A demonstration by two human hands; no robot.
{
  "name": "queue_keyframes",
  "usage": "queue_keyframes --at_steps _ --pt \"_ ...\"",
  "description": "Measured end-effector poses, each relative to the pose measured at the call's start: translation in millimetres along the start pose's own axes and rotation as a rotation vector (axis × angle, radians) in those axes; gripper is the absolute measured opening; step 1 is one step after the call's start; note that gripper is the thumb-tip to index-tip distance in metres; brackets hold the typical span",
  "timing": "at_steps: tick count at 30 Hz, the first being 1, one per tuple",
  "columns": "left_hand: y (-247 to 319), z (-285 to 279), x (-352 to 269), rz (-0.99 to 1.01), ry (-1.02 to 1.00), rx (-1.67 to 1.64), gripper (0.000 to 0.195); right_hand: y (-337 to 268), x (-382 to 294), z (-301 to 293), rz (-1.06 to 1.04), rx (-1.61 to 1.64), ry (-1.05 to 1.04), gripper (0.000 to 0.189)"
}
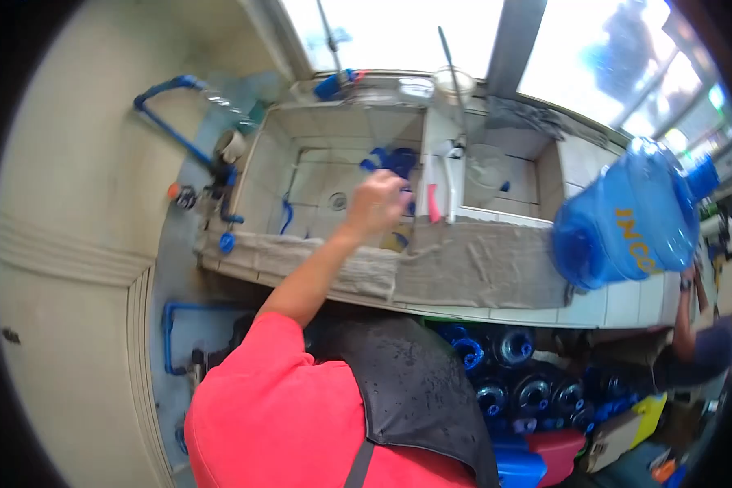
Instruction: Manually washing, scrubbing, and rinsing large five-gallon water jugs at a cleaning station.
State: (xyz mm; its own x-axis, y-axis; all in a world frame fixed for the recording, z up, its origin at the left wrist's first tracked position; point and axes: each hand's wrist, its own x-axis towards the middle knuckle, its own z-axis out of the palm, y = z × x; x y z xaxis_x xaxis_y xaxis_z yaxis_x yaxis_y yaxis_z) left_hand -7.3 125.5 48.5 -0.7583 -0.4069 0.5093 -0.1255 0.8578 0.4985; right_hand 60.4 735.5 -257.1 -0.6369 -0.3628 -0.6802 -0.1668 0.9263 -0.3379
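Observation:
My left hand [378,198] reaches over the tiled sink basin [317,177], blurred, with its fingers curled. Just beyond and beside it lie dark blue plastic pieces [399,160], too blurred to name more exactly. Whether the fingers grip anything cannot be made out. A yellowish object [396,238] sits in the basin's near right corner. One blue strip [287,216] rests toward the left, and a round drain [337,201] shows in the floor. My right hand is out of view.
Grey cloths [482,262] drape the counter's front edge. A pink-handled tool [433,204] lies between the basin and a smaller one holding a translucent bowl [487,168]. A large blue water jug [622,219] tilts at right, near another person's arm [684,317]. More jugs [534,390] are stacked below.

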Motion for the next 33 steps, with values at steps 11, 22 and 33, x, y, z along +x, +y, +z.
queue_keyframes --at_steps 11,22,33 --pt "-208 -222 -197 -1.244 -0.116 0.773 0.041 7 102 -94 -0.208 -0.093 0.238 0.026" --pt "-335 -216 5 -0.86 0.263 -0.344 0.027 -56 80 -59 -0.067 -0.24 -0.033 0.045" --pt "-387 -159 104 -1.142 0.336 -0.954 0.026 -67 -33 -3 0.434 0.474 0.118 0.06"
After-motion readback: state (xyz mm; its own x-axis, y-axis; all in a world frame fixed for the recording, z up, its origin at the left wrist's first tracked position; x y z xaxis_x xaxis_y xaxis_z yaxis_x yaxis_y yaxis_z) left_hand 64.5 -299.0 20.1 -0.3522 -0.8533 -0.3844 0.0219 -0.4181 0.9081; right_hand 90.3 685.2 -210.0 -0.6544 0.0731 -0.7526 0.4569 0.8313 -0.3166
